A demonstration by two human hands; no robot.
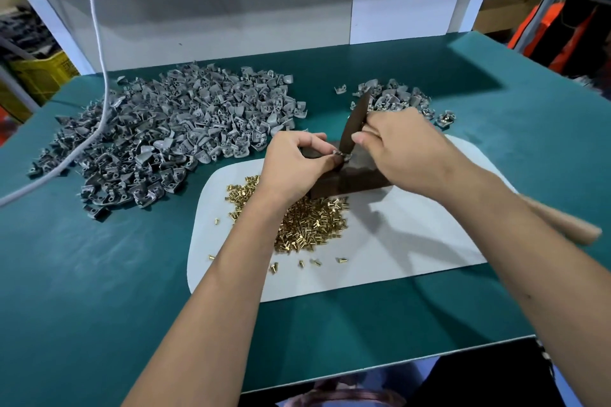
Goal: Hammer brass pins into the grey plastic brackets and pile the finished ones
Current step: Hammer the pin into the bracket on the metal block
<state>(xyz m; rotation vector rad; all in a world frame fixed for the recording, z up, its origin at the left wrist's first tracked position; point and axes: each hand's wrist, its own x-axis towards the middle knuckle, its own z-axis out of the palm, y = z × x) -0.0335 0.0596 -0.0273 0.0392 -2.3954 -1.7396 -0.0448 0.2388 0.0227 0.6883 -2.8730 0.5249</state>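
We see the left hand [294,162] pinching a small grey bracket [340,155] on top of the dark block [347,180] at the centre of the green tabletop [99,274]. The right hand [400,145] grips a dark hammer head [355,124], its tip touching the bracket. Brass pins [307,225] lie heaped on the white mat [413,241] at six o'clock from the block. A large pile of brackets [172,132] sits at ten o'clock, a smaller pile [396,99] at one o'clock.
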